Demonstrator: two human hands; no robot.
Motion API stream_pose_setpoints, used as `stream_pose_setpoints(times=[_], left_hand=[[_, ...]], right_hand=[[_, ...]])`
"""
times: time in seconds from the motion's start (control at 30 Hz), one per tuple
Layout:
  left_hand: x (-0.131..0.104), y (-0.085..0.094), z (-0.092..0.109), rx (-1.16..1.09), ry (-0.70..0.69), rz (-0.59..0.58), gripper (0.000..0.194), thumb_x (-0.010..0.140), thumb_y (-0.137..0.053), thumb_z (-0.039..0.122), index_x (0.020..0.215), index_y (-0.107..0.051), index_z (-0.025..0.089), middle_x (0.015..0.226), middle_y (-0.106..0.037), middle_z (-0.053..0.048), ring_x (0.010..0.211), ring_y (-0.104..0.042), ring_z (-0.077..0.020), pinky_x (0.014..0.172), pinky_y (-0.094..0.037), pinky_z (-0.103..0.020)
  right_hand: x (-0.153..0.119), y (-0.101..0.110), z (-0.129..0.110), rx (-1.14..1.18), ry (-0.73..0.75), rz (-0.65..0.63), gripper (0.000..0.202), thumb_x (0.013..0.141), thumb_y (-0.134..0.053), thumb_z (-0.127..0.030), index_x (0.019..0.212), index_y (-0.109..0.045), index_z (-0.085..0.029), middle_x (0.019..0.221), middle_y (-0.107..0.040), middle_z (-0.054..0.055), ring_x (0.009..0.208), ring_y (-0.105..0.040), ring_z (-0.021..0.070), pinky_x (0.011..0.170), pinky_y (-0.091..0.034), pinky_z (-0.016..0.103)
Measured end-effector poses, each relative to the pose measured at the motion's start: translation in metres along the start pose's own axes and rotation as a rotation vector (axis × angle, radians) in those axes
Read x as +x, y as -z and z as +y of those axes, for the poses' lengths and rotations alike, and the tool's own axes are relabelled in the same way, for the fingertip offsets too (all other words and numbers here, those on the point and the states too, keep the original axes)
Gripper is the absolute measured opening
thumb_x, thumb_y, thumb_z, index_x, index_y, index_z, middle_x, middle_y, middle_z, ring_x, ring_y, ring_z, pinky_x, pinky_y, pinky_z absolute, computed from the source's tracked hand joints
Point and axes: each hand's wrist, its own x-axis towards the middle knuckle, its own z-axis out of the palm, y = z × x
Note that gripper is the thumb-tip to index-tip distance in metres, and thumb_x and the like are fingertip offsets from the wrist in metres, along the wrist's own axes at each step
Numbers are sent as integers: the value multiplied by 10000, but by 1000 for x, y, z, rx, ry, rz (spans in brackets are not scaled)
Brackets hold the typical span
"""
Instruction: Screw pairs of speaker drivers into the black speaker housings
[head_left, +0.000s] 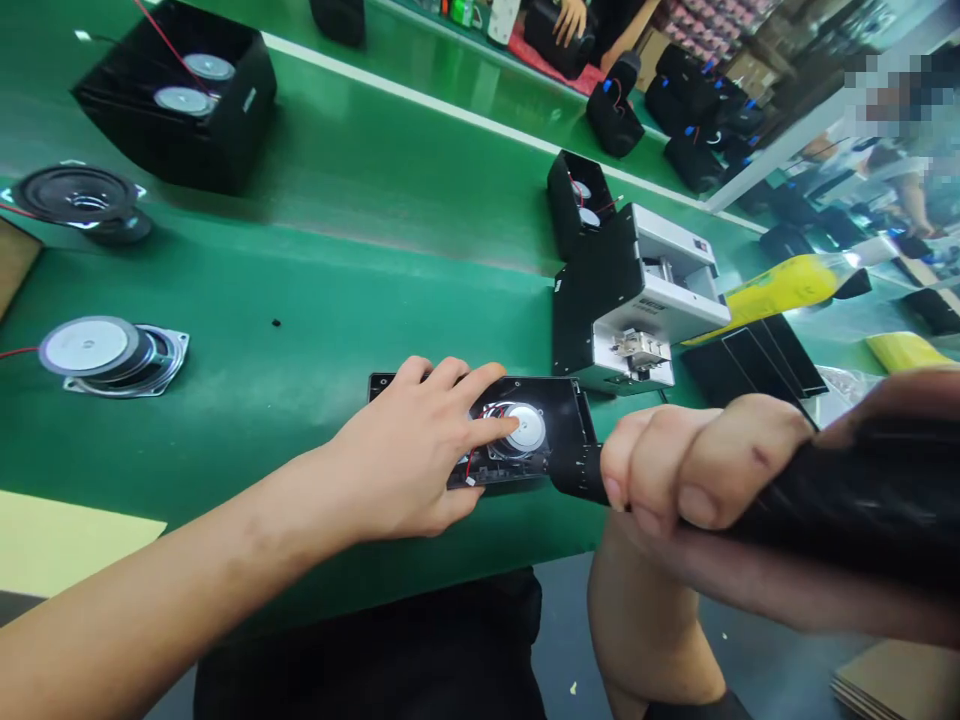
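My left hand [420, 440] lies across a black speaker box [562, 395] on the green bench, thumb on the near side and fingers over the far side. One finger reaches onto a round speaker driver [526, 428] inside the box. A short red wire with a white plug [470, 480] hangs at its near edge. In the right foreground, my right hand [705, 470] is wrapped round a thick black electric screwdriver [581, 472]. Its front end points at the right end of the box; the tip cannot be made out.
Beyond the box stands a silver and black screw feeder [637, 300]. Loose speaker drivers [112, 355] lie at left, near a large black speaker box [187, 110]. A smaller box [577, 200] sits behind the feeder. Across the bench, a co-worker's hand [571, 20] rests on a black box.
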Motion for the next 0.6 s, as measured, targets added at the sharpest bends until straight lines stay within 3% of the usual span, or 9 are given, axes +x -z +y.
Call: stream_pose_setpoints(times=[0.07, 0.13, 0.4, 0.6], left_hand=[[0, 1, 0, -5, 4, 4, 586, 882, -720, 419, 1462, -679, 350, 1684, -482, -136, 1320, -588, -404, 1005, -465, -584], [0, 1, 0, -18, 9, 2, 582, 885, -722, 424, 1462, -679, 355, 1676, -490, -134, 1326, -583, -404, 1006, -461, -575], [-1, 1, 1, -17, 8, 14, 560, 882, -723, 447, 1433, -695, 351, 1657, -504, -128, 1293, -589, -392, 991, -453, -563], [-1, 1, 1, -7, 9, 14, 546, 884, -727, 440, 1421, -698, 343, 1645, -516, -126, 1297, -586, -388, 983, -453, -545]], right_hand=[[-1, -7, 10, 22, 169, 57, 263, 1034, -705, -503, 1255, -782, -384, 625, -626, -49, 410, -551, 136, 396, -496, 294], [-3, -7, 17, 27, 232, 68, 339, 1009, -730, -546, 1260, -786, -324, 633, -645, -45, 378, -520, 134, 353, -457, 299], [1, 0, 21, 42, 143, 19, 361, 958, -784, -601, 1226, -799, -359, 642, -684, -45, 397, -575, 160, 384, -491, 323], [2, -5, 28, 13, 176, 81, 397, 940, -770, -668, 1191, -811, -363, 605, -651, -50, 351, -508, 144, 345, -451, 312]])
